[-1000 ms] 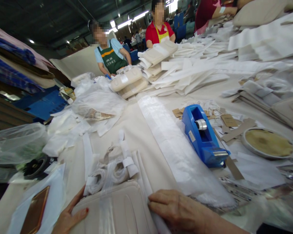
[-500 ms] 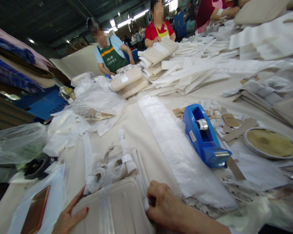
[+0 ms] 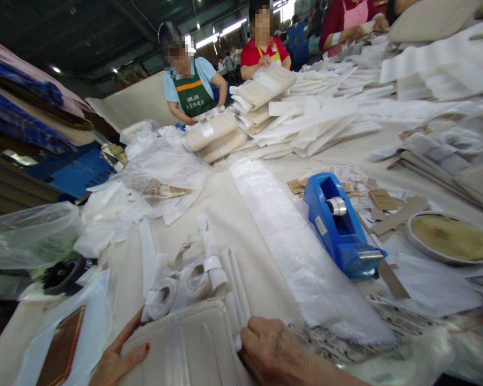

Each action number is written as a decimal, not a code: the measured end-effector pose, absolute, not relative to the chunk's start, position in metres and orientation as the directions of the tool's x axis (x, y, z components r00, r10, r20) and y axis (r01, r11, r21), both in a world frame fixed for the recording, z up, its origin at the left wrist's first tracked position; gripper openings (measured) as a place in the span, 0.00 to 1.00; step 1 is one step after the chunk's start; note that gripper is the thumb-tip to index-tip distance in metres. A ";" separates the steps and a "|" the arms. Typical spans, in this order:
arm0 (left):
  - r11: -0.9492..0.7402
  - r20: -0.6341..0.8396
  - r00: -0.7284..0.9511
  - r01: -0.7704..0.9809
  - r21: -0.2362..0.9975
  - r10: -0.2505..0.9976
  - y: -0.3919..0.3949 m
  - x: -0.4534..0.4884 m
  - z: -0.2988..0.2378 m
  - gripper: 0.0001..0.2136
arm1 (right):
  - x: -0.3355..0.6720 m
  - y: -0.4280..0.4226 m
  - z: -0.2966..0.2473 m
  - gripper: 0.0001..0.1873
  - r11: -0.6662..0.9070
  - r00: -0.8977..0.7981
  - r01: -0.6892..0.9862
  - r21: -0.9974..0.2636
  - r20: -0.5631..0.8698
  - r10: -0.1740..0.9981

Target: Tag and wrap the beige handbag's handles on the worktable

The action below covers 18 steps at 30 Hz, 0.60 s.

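A beige handbag point(image 3: 203, 343) lies flap up at the front of the table, with a clear plastic band across its middle. Rolled straps point(image 3: 185, 284) in white wrapping sit at its far end, and folded white sheets point(image 3: 235, 300) run along its right side. My left hand point(image 3: 118, 356) grips the bag's left side, thumb on top and index finger reaching toward the straps. At the right edge, my right hand point(image 3: 276, 351) has its fingers curled closed against the bag and the sheets' near end. What those fingertips pinch is hidden.
Right of the bag lie a long plastic bag stack point(image 3: 282, 241), a blue tape dispenser point(image 3: 340, 225) and a round tin point(image 3: 451, 237). A phone point(image 3: 60, 346) rests at left. Wrapped bags point(image 3: 211, 131) are piled farther back, where several people work.
The view has shifted slightly. My right hand has moved a little down along the bag's right edge, still closed; my left hand keeps its hold. Across the table, a co-worker has leaned to the right.
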<state>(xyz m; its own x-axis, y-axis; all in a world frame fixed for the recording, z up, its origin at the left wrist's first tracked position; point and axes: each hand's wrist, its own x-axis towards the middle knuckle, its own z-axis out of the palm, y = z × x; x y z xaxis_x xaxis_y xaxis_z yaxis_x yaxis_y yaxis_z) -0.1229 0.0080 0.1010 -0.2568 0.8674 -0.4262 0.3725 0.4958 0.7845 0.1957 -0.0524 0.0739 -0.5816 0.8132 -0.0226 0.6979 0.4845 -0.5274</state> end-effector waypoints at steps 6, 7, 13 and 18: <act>0.467 -0.397 -0.255 0.361 0.807 0.882 0.006 -0.121 0.104 0.37 | 0.183 -0.035 0.086 0.09 0.147 -0.404 0.720 -0.678 -0.236 0.884; 0.473 -0.403 -0.256 0.351 0.808 0.879 0.006 -0.120 0.105 0.38 | 0.185 -0.036 0.087 0.10 0.103 -0.371 0.703 -0.704 -0.239 0.897; 0.485 -0.419 -0.260 0.302 0.820 0.870 0.007 -0.114 0.103 0.42 | 0.202 -0.055 0.076 0.05 -0.001 -0.325 0.360 -0.933 -0.126 0.937; 0.467 -0.372 -0.304 0.352 0.812 0.877 0.010 -0.114 0.100 0.41 | 0.201 -0.047 0.056 0.15 -0.290 -0.140 0.080 -0.954 -0.299 0.944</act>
